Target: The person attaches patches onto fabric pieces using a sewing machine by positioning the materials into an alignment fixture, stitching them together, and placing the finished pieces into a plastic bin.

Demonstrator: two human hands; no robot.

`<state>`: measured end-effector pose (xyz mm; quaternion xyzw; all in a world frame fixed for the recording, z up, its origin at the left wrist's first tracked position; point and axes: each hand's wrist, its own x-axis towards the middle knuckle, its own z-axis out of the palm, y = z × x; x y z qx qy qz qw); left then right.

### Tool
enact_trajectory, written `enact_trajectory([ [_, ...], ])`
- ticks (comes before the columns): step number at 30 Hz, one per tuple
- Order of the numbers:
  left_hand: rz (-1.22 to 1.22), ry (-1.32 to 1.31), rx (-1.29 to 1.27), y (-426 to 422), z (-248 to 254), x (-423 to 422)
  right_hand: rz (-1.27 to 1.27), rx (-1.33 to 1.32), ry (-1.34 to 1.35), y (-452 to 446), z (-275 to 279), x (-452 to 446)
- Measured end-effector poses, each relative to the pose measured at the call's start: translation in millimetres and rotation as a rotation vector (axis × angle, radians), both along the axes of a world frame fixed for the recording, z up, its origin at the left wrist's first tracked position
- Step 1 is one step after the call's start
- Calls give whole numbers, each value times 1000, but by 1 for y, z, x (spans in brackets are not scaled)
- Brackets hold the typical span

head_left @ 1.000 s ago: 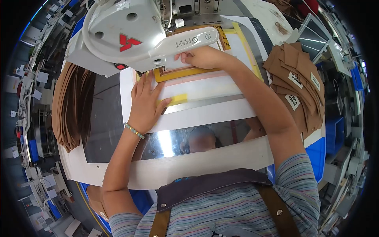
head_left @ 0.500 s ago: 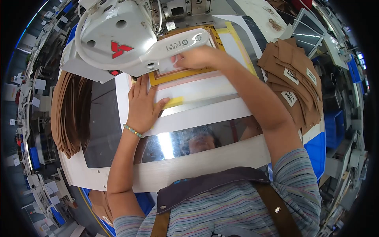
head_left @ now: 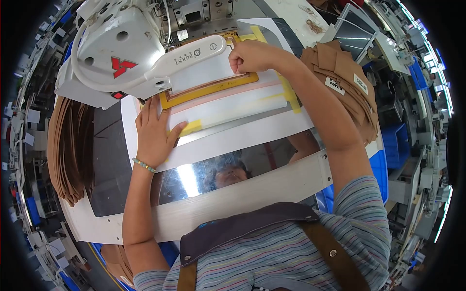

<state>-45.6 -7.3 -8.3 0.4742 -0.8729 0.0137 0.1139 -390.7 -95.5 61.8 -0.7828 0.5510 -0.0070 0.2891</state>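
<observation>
My left hand (head_left: 156, 127) lies flat with spread fingers on the white sheet (head_left: 218, 109), its fingertips at the lower left corner of a yellow frame (head_left: 208, 91). A beaded bracelet circles that wrist. My right hand (head_left: 250, 56) has its fingers curled together at the right side of the frame; whatever they may hold is hidden. The white arm of the machine head (head_left: 189, 57) reaches over the upper part of the frame. Yellow tape (head_left: 289, 92) runs along the right of the sheet.
Brown pieces stand bundled at the left (head_left: 73, 150); more brown pieces with white labels (head_left: 340, 82) are fanned out at the right. A shiny metal plate (head_left: 213, 177) lies near the front edge. A blue bin (head_left: 395, 145) stands at the right.
The whole view has shifted, with the machine and table now further left. My right hand has moved rightward along the frame to its right side. My left hand stays flat by the frame's corner.
</observation>
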Motion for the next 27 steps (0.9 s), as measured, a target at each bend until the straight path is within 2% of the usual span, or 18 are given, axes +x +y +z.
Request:
enact_trajectory([
  [9, -10, 16, -14, 0, 0, 0, 84, -84, 284, 6, 17, 21],
  [13, -13, 17, -24, 0, -1, 1, 289, -489, 358, 5, -21, 3],
  [16, -9, 6, -31, -1, -4, 2, 197, -525, 456, 4, -22, 11],
  [18, -14, 31, -45, -1, -5, 1, 16, -426, 403, -1, -5, 22],
  [20, -18, 46, -39, -1, -3, 0, -55, -391, 121, -3, 8, 30],
  [21, -18, 45, -24, 0, 0, -1, -87, -371, -23, -4, 10, 36],
  [24, -3, 60, 8, 2, 3, -1, -110, 39, -680, -4, -1, 73],
  [25, 3, 68, 15, 2, 3, -1, -77, 162, -685, -10, -8, 87],
  [27, -5, 65, 3, 1, 2, 1, -58, 170, -583, -7, -21, 114],
])
